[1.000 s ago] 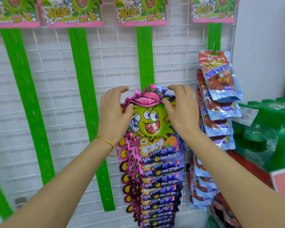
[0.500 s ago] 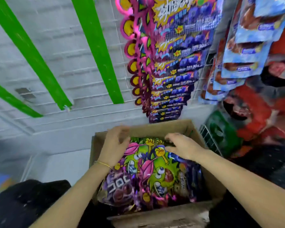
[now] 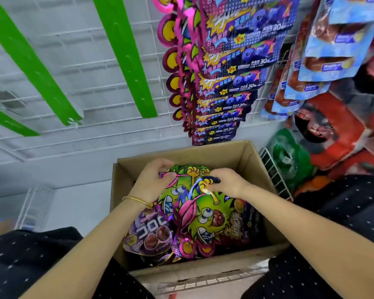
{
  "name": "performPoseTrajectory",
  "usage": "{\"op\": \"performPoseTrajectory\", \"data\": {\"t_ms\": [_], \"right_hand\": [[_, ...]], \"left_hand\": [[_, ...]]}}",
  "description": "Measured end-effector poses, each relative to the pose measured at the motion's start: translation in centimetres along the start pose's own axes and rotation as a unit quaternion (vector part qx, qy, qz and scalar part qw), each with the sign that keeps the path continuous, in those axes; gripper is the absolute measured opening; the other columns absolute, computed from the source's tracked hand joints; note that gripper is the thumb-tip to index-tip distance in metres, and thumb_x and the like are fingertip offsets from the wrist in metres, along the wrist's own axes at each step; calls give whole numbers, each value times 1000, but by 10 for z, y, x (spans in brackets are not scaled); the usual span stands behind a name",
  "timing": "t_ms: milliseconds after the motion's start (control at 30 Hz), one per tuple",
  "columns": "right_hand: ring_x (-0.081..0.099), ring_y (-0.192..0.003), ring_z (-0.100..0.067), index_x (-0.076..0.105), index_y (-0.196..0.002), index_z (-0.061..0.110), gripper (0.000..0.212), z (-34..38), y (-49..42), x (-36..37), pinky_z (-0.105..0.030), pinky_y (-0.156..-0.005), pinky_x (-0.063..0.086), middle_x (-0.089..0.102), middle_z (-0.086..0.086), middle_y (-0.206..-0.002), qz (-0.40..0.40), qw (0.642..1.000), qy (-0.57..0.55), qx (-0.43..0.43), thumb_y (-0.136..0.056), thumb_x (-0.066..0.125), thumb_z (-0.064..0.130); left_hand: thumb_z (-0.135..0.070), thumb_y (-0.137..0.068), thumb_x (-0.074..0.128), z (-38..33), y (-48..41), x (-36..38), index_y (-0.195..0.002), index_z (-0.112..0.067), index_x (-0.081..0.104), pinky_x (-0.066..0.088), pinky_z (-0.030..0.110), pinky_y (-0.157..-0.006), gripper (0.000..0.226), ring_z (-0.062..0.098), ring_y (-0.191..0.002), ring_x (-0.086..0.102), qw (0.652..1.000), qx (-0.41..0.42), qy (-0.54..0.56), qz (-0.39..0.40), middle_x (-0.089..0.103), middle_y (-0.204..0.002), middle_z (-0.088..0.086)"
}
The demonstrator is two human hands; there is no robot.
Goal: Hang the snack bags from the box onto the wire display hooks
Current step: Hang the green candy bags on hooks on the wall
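- We see a white wire grid [image 3: 91, 87] on the wall ahead, with bare green strips [image 3: 125, 57] running down it.
- One strip carries a full column of hung purple bags [image 3: 231, 83]; its lowest bag ends just above the far wall of the cardboard box [image 3: 242, 156].
- To the right hang blue-and-red pouches [image 3: 324, 61], with red packs [image 3: 337, 130] and a green pack [image 3: 289, 160] stacked beside the box.
- The green snack bags [image 3: 205, 214] lie inside the open box, on top of the pile, with a purple bag [image 3: 151, 231] at their left.
- Our left hand [image 3: 151, 182], with a gold bangle [image 3: 136, 199] at its wrist, has its fingers curled over the far edge of these bags.
- Our right hand [image 3: 229, 182] pinches the top of a bag by its yellow fist-shaped tab, close beside the left.
- Which single bag each hand holds we cannot tell, since they overlap.
- The box's depth is hidden under the bags, and the frame cuts off the tops of the strips.
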State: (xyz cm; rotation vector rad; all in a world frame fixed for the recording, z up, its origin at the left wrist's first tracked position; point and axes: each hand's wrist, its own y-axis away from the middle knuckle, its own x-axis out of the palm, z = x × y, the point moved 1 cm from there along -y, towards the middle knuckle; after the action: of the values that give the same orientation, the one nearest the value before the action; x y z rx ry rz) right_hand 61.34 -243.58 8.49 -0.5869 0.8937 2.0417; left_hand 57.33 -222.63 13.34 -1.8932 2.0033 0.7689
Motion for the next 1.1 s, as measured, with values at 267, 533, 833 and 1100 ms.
{"op": "performPoseTrajectory", "data": {"t_ms": [267,533,833,1100], "right_hand": [[63,-76,-7,63,-104,9,15,30,29,-63,-12,-64,47,67,3,-88,-41,937,-346,1,-90,57,9],[57,-99,-10,56,-123,11,41,63,70,-118,-3,-77,44,61,-3,-113,-173,963,-140,-149,-83,67,13],[42,-61,-4,53,-70,22,22,137,100,-201,-23,-62,32,46,11,-63,-278,929,-44,-242,-89,61,14],[47,-63,-15,63,-82,4,9,213,132,-333,-29,-60,36,56,-13,-69,-380,867,-27,-322,-86,63,12]], "left_hand": [[-12,-81,67,-13,5,-5,-100,-10,63,44,26,-82,19,15,-86,59,999,34,18,-4,66,-92,7],[-16,-84,62,-89,3,-39,-81,-10,60,34,24,-67,7,15,-75,49,971,194,-138,-20,55,-75,-2],[-9,-83,63,-231,-3,-91,-77,-21,51,32,9,-61,18,-6,-67,44,927,326,-178,-47,48,-71,-15],[-16,-87,60,-399,-24,-174,-112,-3,57,48,30,-80,29,13,-83,54,882,400,-4,-248,58,-95,3]]}}
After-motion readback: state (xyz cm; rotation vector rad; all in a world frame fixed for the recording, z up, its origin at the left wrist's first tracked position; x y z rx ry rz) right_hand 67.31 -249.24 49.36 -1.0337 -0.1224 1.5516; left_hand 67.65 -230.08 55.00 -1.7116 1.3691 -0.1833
